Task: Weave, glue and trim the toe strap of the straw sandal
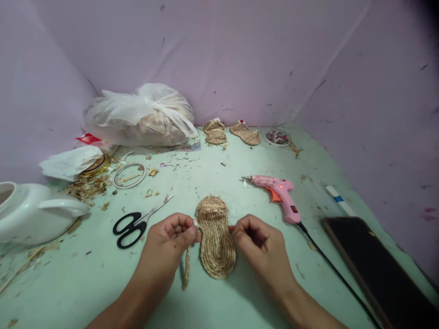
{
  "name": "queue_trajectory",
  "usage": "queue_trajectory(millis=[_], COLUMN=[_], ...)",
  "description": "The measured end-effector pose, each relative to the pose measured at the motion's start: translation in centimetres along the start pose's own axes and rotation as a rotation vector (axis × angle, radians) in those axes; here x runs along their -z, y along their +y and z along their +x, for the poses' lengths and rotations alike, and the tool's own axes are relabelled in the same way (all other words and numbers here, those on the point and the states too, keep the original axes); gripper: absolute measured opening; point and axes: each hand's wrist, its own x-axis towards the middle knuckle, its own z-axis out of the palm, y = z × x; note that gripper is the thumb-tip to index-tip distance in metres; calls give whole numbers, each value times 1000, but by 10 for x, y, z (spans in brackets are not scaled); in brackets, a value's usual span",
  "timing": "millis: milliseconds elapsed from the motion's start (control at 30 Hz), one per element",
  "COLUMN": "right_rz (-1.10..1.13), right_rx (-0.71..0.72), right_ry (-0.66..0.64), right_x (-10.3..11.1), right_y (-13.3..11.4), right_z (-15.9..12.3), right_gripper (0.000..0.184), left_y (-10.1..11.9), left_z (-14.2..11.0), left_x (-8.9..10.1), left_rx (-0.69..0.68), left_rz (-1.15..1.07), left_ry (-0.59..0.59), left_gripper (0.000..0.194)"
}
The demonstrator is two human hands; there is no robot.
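A small woven straw sandal [216,240] lies on the pale green table [240,297] in front of me, toe strap pointing away. My left hand [169,242] is curled at the sandal's left edge, thumb and fingers pinched on a braided straw cord [186,269] that hangs down toward me. My right hand [255,244] is curled at the sandal's right edge, fingertips pinching the rim there.
Black-handled scissors [132,225] lie left of my hands, a pink glue gun [279,194] with its cord to the right. A dark tablet [373,269] sits at the right edge. Behind are a white plastic bag [144,116], a white pot [30,212], finished straw sandals [215,132] and straw scraps [87,186].
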Motion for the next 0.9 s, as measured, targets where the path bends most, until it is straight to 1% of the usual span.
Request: queue_trajectory(millis=[133,333,467,533,600,700,733,800,833,900], right_rz=[131,230,266,250,164,-137,-251,-452,-532,-668], right_rx=[-43,-66,-32,-18,8,91,139,250,303,344], right_ry=[70,14,-8,-8,42,118,112,60,29,-7], right_x=[6,4,5,8,11,13,13,7,3,-7], right_y=[1,7,5,3,0,-5,-6,-8,-8,-8], right_z=[7,11,13,15,15,10,6,-3,-7,-14], right_gripper=[10,11,11,11,11,8,6,5,8,18], left_y=[2,5,4,4,6,14,17,22,24,26], left_z=[0,-2,-3,-3,-3,-4,-4,-5,-5,-6], left_x=[1,-3,-4,-4,-3,0,1,3,4,5], left_rx=[-39,45,59,65,56,-11,-40,-93,-112,-136], left_rz=[-5,-96,-107,-102,-103,-123,-135,-158,-168,-178], left_ry=[12,-17,-20,-22,-5,69,98,146,161,166], left_gripper=[17,19,21,21,22,25,26,26,25,22])
